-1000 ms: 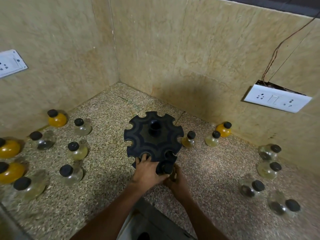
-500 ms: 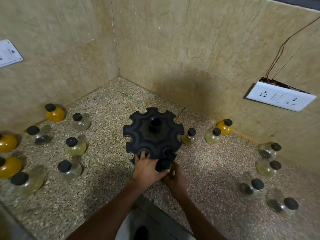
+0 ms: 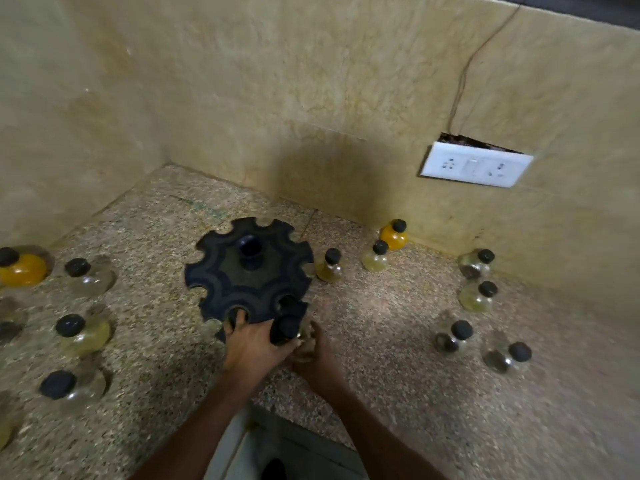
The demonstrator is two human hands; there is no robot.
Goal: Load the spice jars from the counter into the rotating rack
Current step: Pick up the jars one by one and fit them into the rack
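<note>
- Here, the left hand (image 3: 252, 344) grips the rack's (image 3: 247, 271) near rim, fingers hooked in a slot.
- Right hand (image 3: 313, 351) clasps a jar (image 3: 289, 329) at that rim.
- Bare counter (image 3: 374, 327) lies right of the rack.

From my seat I see a speckled granite counter (image 3: 398, 393) filling a corner between beige stone-tiled walls (image 3: 277, 81). At about two o'clock a white socket-and-switch plate (image 3: 476, 164) hangs slightly askew on the right-hand wall, with a thin wire (image 3: 465, 69) rising from the gap behind it toward one o'clock.
</note>
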